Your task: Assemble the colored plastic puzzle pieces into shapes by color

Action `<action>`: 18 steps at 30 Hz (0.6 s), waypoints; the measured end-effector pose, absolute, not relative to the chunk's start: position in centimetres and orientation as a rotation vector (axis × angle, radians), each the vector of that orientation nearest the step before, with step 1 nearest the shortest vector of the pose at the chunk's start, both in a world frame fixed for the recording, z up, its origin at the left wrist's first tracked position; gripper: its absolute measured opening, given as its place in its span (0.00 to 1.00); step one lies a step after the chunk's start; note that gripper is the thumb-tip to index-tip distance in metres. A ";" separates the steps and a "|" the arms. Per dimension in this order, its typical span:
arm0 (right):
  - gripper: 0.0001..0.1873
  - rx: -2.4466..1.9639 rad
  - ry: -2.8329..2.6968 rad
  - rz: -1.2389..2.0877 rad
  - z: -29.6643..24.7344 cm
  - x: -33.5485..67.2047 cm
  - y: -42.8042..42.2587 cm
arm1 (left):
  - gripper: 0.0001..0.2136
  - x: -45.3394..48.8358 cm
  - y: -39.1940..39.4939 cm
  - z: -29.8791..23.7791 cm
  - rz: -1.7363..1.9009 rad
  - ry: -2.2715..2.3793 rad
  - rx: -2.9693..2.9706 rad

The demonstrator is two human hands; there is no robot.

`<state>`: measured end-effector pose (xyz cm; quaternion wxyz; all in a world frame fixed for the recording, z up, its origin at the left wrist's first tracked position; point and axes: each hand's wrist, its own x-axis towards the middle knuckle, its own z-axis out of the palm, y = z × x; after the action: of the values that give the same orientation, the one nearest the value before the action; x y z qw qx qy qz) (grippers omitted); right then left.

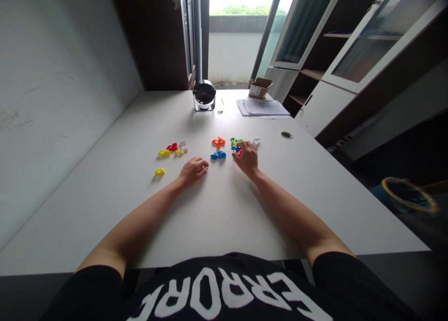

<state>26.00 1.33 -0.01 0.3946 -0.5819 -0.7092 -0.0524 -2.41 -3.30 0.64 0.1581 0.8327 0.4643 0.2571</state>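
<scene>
My left hand (192, 171) rests on the white table (224, 218) in a loose curl, holding nothing visible. It is nearest a pair of joined blue plastic pieces (218, 155). My right hand (247, 158) lies further right, its fingertips over a small blue piece (235, 148) and partly hiding a red piece (239, 153). A green piece (235, 141) and a white piece (256, 143) lie just beyond those fingers. An orange piece (219, 142) sits between my hands. Left of them lies a cluster of yellow, red and white pieces (171, 149), with a lone yellow piece (160, 171) nearer me.
A small black-and-silver fan (204, 95) with a thin cable stands at the table's far edge. Beside it are a stack of papers (262, 107) and an open cardboard box (260, 88). The table has a round cable grommet (286, 135). Glass-fronted cabinets stand right; a wall runs along the left.
</scene>
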 end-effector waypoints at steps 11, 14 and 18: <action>0.05 -1.351 -1.910 -0.104 0.3 24.9 0.9 | 0.09 -2.5 -3.2 0.6 0.753 1.368 2.398; 0.04 -1.252 -2.009 -0.101 -0.2 23.7 0.9 | 0.09 -2.4 -3.1 0.5 0.779 1.412 2.408; 0.06 -1.240 -2.157 -0.158 -0.7 22.3 0.7 | 0.09 -2.3 -3.1 0.5 0.811 1.486 2.393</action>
<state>22.28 0.69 -0.72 0.3186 -0.4715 -0.8201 -0.0599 -2.35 -3.08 0.48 0.1050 0.8118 0.5041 0.2753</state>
